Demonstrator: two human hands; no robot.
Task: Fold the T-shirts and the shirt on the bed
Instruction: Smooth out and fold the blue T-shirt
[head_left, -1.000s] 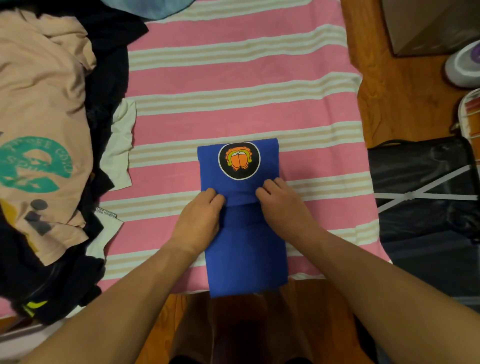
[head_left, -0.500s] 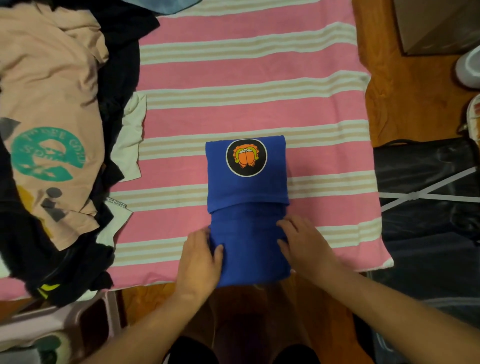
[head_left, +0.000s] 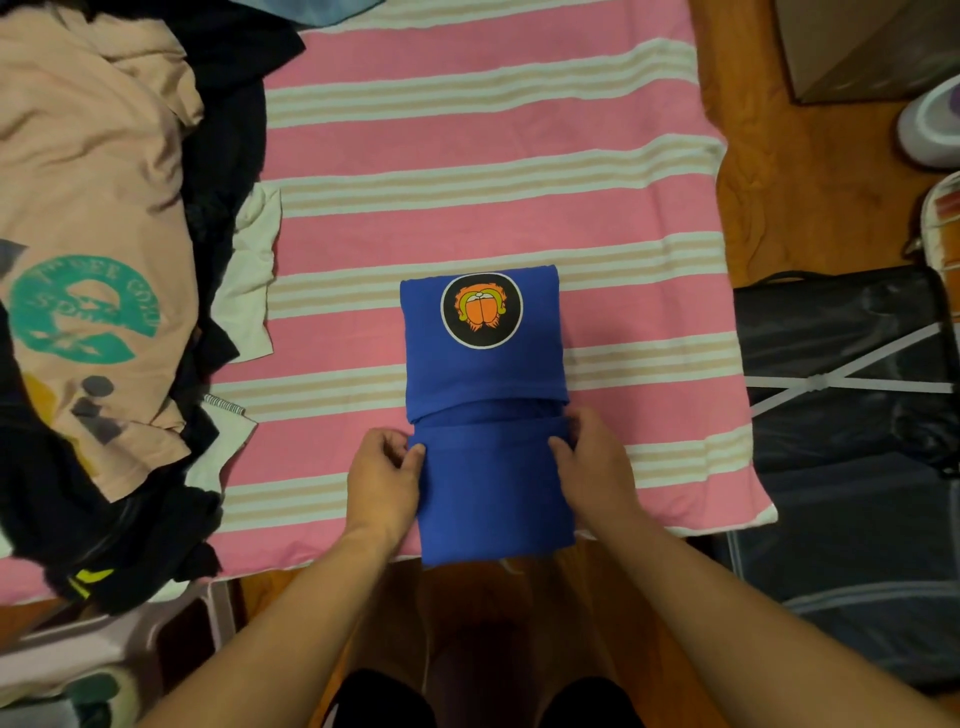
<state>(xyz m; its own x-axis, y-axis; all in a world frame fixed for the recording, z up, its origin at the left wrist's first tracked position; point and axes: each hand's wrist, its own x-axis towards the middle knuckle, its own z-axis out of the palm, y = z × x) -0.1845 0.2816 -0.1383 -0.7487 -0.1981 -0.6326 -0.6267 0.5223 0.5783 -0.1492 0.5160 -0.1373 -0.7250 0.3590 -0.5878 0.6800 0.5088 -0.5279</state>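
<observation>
One blue T-shirt (head_left: 488, 415) lies at the bed's (head_left: 467, 171) near edge, its top part folded down. The left hand (head_left: 383, 480) and right hand (head_left: 592, 467) each pinch a side of the lower part. Best to lift both sides evenly. One peach T-shirt (head_left: 93, 208) sits on the dark pile (head_left: 218, 156) at the left edge.

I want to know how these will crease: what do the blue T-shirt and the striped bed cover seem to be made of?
The blue T-shirt looks like soft matte knit, probably cotton jersey: it folds in rounded edges without shine. The striped bed cover looks like thin woven cloth, matte, lying flat with faint wrinkles near its right edge; the fibre cannot be told.
</observation>
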